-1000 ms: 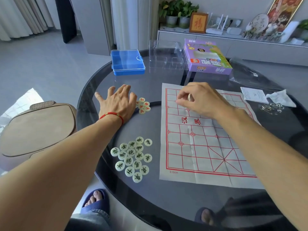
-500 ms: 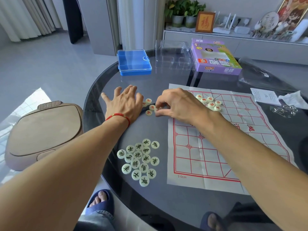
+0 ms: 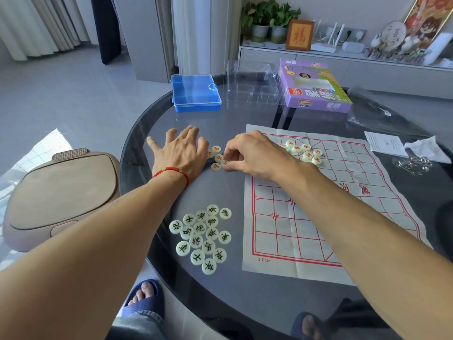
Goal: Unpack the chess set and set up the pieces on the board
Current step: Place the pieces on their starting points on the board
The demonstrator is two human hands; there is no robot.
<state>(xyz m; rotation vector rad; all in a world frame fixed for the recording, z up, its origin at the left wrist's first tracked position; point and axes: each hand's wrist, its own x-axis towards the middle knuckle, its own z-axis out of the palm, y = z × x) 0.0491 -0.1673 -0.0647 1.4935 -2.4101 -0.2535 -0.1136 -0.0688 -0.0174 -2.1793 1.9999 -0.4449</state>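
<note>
Glass table (image 3: 245,298): dark, round; it carries the whole chess set.
Board (image 3: 316,231): a creased paper sheet with a red grid, lying flat on the right half of the table, in the same place as half a second ago.
Left hand (image 3: 180,153): flat on the glass with fingers spread, just left of the loose red pieces; a red cord circles the wrist. It has not shifted since the earlier frames.
Right hand (image 3: 255,153): a second ago it hovered over the far part of the board; it now sits at the board's far left corner, fingertips curled down and pinching at one red-lettered piece (image 3: 224,163).
Red pieces off the board (image 3: 217,158): a few pale discs between the two hands, touching one another.
Red pieces on the board (image 3: 304,150): a small cluster near the far edge, unchanged from half a second ago.
Black-lettered pieces (image 3: 202,235): a tight group of pale discs on the near left of the table, well apart from the hands, undisturbed.
Blue plastic case (image 3: 195,93): closed, far left.
Clear tray (image 3: 252,85): just right of the case.
Purple box (image 3: 313,85): far, right of the tray.
</note>
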